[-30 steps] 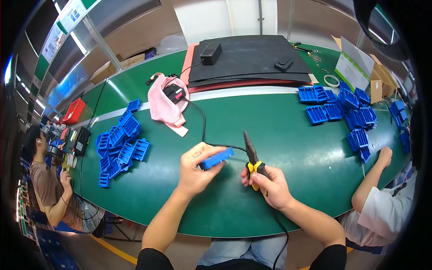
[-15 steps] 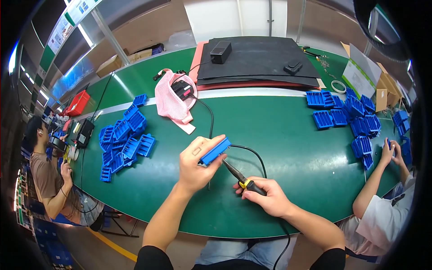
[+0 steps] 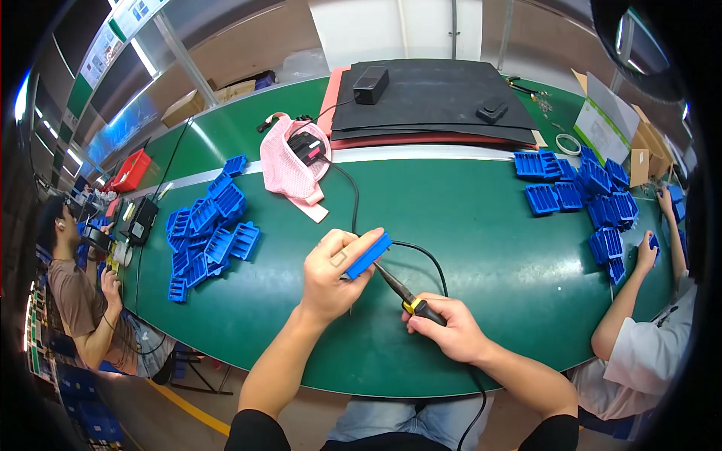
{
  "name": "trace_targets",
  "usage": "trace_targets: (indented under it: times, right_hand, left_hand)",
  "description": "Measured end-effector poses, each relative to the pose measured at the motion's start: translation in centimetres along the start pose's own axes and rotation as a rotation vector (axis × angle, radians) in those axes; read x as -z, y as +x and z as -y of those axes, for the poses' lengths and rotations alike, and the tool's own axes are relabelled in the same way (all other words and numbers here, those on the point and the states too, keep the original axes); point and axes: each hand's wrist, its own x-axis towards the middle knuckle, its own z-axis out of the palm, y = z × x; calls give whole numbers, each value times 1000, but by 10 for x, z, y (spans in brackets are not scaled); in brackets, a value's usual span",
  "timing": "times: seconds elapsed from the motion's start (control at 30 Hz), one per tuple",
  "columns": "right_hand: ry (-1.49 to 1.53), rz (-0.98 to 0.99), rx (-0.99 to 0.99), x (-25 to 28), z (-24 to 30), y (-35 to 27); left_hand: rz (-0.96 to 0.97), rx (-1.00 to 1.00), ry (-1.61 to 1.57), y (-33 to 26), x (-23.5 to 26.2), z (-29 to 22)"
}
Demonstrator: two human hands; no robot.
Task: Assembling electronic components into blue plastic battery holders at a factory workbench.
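Tilted over the middle of the table, a small blue plastic case (image 3: 368, 257) is gripped between the thumb and fingers of my left hand (image 3: 325, 279). My right hand (image 3: 456, 331) is closed round the black and yellow handles of a pair of long-nose pliers (image 3: 397, 286). The metal jaws point up and left, with their tip at the lower right side of the case, by my left thumb. Whether the tip touches the case, I cannot tell. My left hand hides part of the case.
Slotted blue cases lie piled at left (image 3: 203, 233) and at right (image 3: 594, 188). A pink mesh pouch (image 3: 289, 177) holds a black device with a black cable (image 3: 425, 259). Black sheets (image 3: 436, 101) lie at the back. Co-workers sit at left (image 3: 79, 293) and right (image 3: 639, 361).
The blue case and my left hand have shifted slightly right, and the case's face has turned. The pliers stay close to it. The right co-worker's far hand has moved up to the blue cases.
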Motion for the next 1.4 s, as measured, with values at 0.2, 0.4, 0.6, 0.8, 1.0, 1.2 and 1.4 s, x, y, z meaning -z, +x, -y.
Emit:
trace_targets:
  times: [0.2,0.4,0.6,0.8,1.0,1.2,1.4]
  right_hand:
    - [-82,-33,34,-5,0,-2]
    - [-140,-40,-33,-4,6,-4]
    - [-156,-65,-9,-3,6,-4]
    - [-87,18,-72,1,6,-4]
    - [-166,61,-17,-1,10,-2]
    - [-207,56,7,0,8,-2]
    - [-230,78,11,2,4,-3]
  left_hand:
    - [-21,-33,74,-2,0,2]
    - [-41,-60,42,0,-1,4]
    - [-18,-81,35,0,0,8]
    - [-67,-37,62,-4,-6,7]
    - [-91,-60,69,-6,-10,6]
    - [-86,-71,102,-6,-10,5]
    - [-101,-91,120,-7,-11,7]
